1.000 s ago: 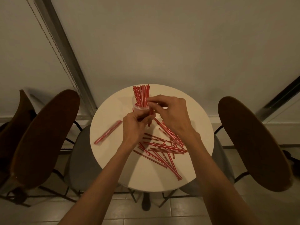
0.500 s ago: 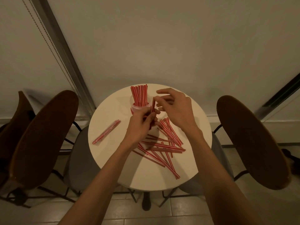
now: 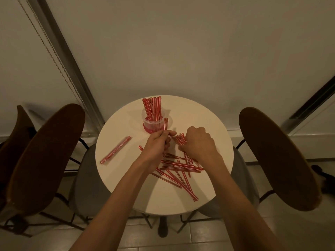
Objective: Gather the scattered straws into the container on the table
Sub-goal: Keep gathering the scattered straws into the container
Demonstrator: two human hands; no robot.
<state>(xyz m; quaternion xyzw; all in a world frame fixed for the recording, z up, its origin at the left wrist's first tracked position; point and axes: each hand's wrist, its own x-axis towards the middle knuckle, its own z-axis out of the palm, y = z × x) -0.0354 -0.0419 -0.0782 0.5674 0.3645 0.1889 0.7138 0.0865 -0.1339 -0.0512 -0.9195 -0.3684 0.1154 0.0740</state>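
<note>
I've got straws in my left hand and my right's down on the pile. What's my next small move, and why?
Probably lift the right hand, with the few straws its fingers curl over, toward the container. The left hand already holds a pair upright beside it, and a pile lies on the table to be gathered.

Two bare forearms reach in from the bottom edge and converge toward the wrists, the left arm slanting right and the right arm slanting left. The left hand (image 3: 155,145) is turned on its side, fingers curled round a few upright straws (image 3: 165,124), index finger stretched straight out to the right. The right hand (image 3: 198,144), just beside it, lies knuckles up, fingers curled down onto the scattered straws (image 3: 181,139); its fingertips are hidden, so its grip cannot be told.
</note>
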